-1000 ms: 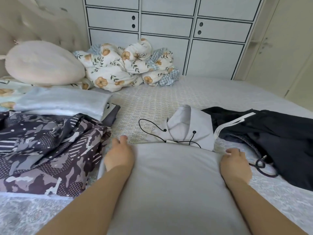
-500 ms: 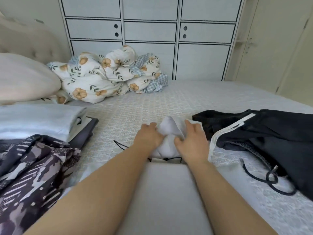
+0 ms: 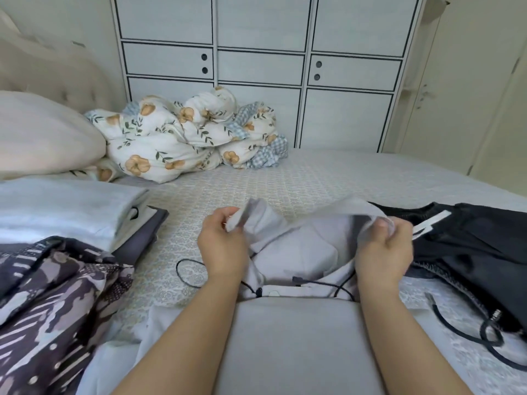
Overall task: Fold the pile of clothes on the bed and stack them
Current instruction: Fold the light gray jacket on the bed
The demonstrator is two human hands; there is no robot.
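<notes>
Grey fabric of the hoodie (image 3: 296,346) lies flat on the bed (image 3: 313,178), nearest the viewer, between both forearms. Beyond it, the left hand (image 3: 222,246) and right hand (image 3: 383,252) each pinch an edge of the hood (image 3: 302,240), lifting it open and stretched between them. A camouflage garment (image 3: 54,303) lies left, black clothing (image 3: 479,246) right. Farther off, a floral duvet (image 3: 182,138) sits against the wardrobe (image 3: 256,52).

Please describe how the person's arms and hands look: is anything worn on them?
Both forearms are bare, with no sleeve in view. The left hand and the right hand wear no glove, and no ring, watch or bracelet shows. The fingernails look short and unpainted.
</notes>
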